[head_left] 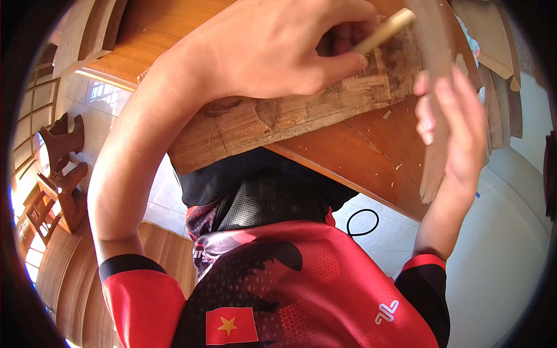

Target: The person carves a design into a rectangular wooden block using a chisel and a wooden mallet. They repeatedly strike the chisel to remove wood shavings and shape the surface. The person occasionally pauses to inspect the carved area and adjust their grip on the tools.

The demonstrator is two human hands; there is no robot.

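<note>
My left hand is closed round a slim, round, light-coloured wooden handle that slants up to the right. Its lower end is hidden behind my fingers, so whatever it leads to does not show. Under that hand lies a thick, rough brown wooden board with marks and shallow cuts on its face. My right hand grips a long wooden bar, smeared by motion and held roughly upright. The bar's upper part is close beside the handle's free end; whether they touch I cannot tell.
The board rests on a reddish-brown wooden table scattered with small chips. Curved wooden pieces lie at the upper left, more wood at the upper right. Wooden furniture stands on the tiled floor at left. A black cable loop hangs below the table edge.
</note>
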